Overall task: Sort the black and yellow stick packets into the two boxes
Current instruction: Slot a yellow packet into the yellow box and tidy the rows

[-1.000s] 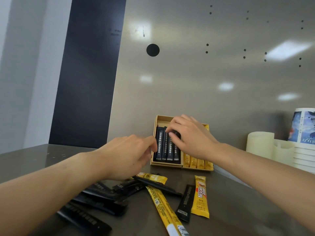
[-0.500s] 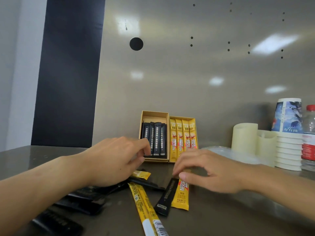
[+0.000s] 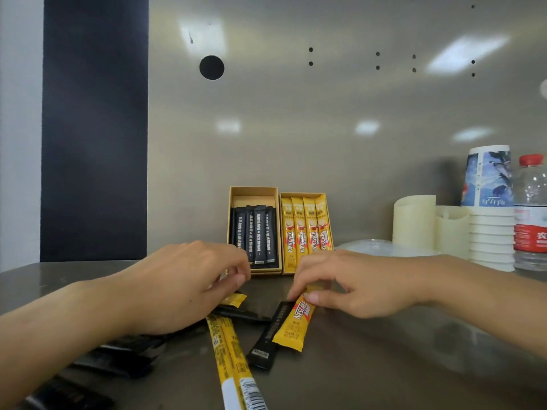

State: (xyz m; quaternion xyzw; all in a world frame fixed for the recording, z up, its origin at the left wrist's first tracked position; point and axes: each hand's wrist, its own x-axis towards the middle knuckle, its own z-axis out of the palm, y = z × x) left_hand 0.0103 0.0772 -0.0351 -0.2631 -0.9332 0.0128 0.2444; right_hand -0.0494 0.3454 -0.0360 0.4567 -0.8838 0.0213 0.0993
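Note:
Two open cardboard boxes lean against the back wall. The left box [image 3: 253, 191] holds several black stick packets [image 3: 257, 232]. The right box [image 3: 282, 232] holds several yellow stick packets [image 3: 306, 226]. My right hand [image 3: 355, 282] pinches the upper end of a yellow packet [image 3: 293, 327] that lies on the counter, partly over a loose black packet [image 3: 265, 338]. My left hand [image 3: 177, 285] hovers with curled fingers over a pile of black packets [image 3: 112, 362]; its underside is hidden. Two long yellow packets [image 3: 228, 356] lie in front, and another yellow end [image 3: 235, 299] peeks out by my left hand.
At the right stand a stack of paper cups [image 3: 490, 232], a water bottle [image 3: 529, 217], two cream cylinders [image 3: 414, 223] and a clear plastic lid [image 3: 373, 248]. A metal wall [image 3: 325, 128] closes off the back of the steel counter [image 3: 384, 365].
My right hand left the black packets in the left box, came down to the counter and closed on the yellow packet's top end. My left hand has stayed over the pile.

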